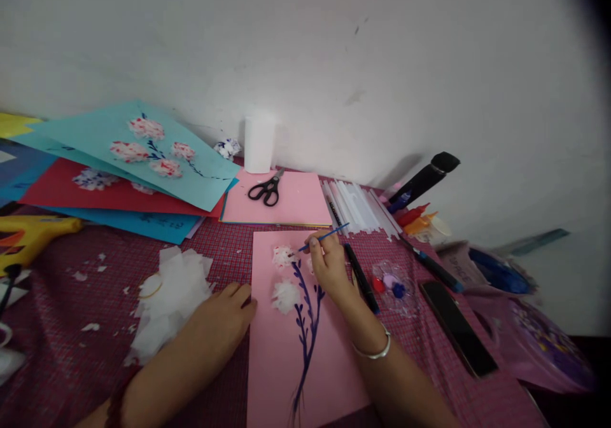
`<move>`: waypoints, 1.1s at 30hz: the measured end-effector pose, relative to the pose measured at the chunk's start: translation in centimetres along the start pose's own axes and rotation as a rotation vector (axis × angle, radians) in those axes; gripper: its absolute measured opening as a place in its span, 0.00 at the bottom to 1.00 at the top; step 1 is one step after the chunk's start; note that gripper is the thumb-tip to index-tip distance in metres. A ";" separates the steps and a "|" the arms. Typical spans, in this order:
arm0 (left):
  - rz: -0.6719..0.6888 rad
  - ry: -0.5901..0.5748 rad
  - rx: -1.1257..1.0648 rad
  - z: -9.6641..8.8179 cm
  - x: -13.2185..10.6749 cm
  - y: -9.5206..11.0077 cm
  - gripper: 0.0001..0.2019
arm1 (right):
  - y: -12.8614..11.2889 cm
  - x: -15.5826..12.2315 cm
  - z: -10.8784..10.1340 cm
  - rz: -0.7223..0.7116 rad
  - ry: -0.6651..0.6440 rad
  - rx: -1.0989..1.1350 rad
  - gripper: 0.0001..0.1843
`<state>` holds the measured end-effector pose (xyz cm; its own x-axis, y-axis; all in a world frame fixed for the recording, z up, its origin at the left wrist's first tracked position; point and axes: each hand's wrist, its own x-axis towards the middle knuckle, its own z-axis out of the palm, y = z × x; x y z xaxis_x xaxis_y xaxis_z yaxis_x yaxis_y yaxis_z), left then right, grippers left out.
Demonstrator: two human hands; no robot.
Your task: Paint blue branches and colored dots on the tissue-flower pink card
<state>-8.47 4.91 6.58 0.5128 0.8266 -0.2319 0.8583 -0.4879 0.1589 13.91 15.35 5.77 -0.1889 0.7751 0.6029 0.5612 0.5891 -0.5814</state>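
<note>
A sheet of pink paper [272, 364] lies in front of me, painted with dark blue stems and leaves [312, 326]. White tissue flowers are on it: the upper one [283, 256] has red specks, the lower one [286, 296] is plain white. My right hand [328, 264] pinches a thin blue paintbrush [329, 233], its tip at the upper flower's right edge. Part of another flower shows beside my right fingers. My left hand [231, 313] rests with fingers loosely stretched at the sheet's left edge, holding nothing. A clear palette [405, 304] with red, pink and blue paint sits to the right.
Black scissors [265, 190] lie on pink sheets at the back. Finished flower pictures on teal paper [95, 129] are stacked back left, near a yellow glue gun [38, 227]. White tissue pieces [176, 294] lie left. A black pen [361, 278], phone [458, 328] and glue sticks [358, 205] are right.
</note>
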 end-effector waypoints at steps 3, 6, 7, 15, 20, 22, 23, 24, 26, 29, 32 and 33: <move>0.016 -0.001 -0.010 0.2 0.1 -0.2 0.15 | 0.2 -0.2 0.1 -0.005 -0.007 0.008 0.13; 0.029 0.014 -0.010 0.1 0.0 -0.2 0.16 | 0.3 -0.2 -0.2 0.026 0.015 0.025 0.12; 0.026 0.015 -0.007 0.0 0.0 -0.2 0.16 | 0.3 -0.3 -0.3 0.033 0.025 0.025 0.13; 0.056 0.024 0.050 0.1 -0.1 -0.3 0.17 | 1.2 -0.5 0.0 0.019 -0.007 0.017 0.14; 0.060 -0.003 0.050 0.1 0.1 -0.4 0.17 | 0.4 -0.3 -0.2 0.112 0.043 0.112 0.14; 0.055 -0.017 0.049 -0.1 0.1 -0.3 0.17 | 0.0 -0.1 0.0 0.126 0.058 0.151 0.14; 0.056 -0.016 0.048 -0.1 0.1 -0.3 0.17 | -0.2 0.0 0.2 0.119 0.059 0.162 0.14; 0.060 -0.013 0.046 -0.2 0.1 -0.2 0.17 | -0.3 0.1 0.4 0.105 0.057 0.166 0.14; 0.063 0.005 0.041 -0.2 0.0 -0.2 0.17 | -0.4 0.3 0.9 0.069 0.042 0.145 0.13; 0.050 0.003 0.024 -0.1 -0.2 -0.2 0.17 | -0.2 0.4 1.1 0.020 0.003 0.082 0.13; 0.051 -0.013 0.010 0.0 -0.1 -0.2 0.16 | -0.1 0.4 0.9 0.045 0.023 0.091 0.13; 0.053 -0.012 0.008 0.0 -0.1 -0.2 0.16 | 0.0 0.4 0.9 0.066 0.043 0.104 0.13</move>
<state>-8.69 4.96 6.57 0.5576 0.7962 -0.2348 0.8301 -0.5329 0.1640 13.10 15.82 5.54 -0.1181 0.8040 0.5828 0.4846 0.5590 -0.6729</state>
